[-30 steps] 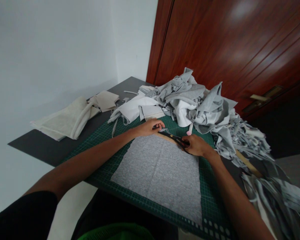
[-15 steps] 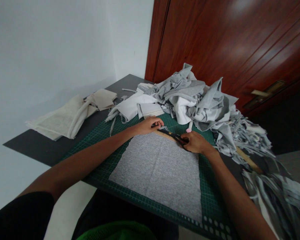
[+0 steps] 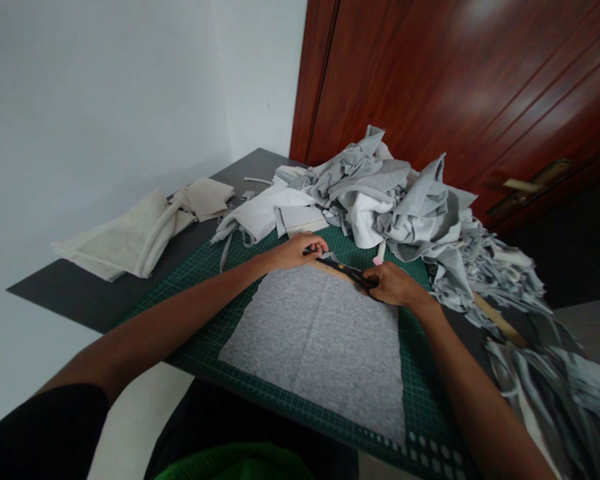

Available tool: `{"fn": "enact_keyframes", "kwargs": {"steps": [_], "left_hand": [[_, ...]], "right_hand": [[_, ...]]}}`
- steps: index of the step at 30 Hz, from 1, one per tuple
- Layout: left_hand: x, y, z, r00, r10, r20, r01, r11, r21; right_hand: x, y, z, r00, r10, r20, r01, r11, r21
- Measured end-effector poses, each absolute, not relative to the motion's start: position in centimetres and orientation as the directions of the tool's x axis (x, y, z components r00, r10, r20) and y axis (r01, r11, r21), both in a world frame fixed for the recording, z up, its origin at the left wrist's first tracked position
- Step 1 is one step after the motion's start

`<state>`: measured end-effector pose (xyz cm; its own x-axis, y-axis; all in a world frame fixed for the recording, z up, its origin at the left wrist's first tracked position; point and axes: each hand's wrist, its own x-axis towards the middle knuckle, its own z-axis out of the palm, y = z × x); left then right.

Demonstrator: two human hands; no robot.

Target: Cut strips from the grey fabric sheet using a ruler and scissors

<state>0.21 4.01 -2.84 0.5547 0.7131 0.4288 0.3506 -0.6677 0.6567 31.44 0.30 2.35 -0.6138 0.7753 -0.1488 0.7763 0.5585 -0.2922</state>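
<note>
Right grip (image 3: 391, 284) holds scissors (image 3: 349, 271); green mat (image 3: 418, 373), door (image 3: 410, 80) beyond.

A reddish-brown wooden door (image 3: 405, 80) with a brass handle (image 3: 525, 186) adjoins a white wall (image 3: 130, 87).

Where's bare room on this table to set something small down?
Free: dark tabletop between the cream cloth and left forearm; narrow green mat strip between grey fabric and right forearm. Crowded: far side, under the scrap pile, and around the scissors.
</note>
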Motion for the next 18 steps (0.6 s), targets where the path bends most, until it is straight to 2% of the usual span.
{"fn": "enact_keyframes", "kwargs": {"steps": [9,18], "left_hand": [[-0.1,3.9,-2.6,0.549,0.718,0.429,0.373,-0.669,0.642],[-3.5,5.1,-2.4,0.597,0.729,0.333,0.433,-0.643,0.631]], "right_hand": [[31.7,0.4,2.0,-0.635,0.760,-0.141,0.755,0.571,-0.323],[31.9,0.7,1.6,-0.633,0.764,-0.126,0.760,0.583,-0.289]]}}
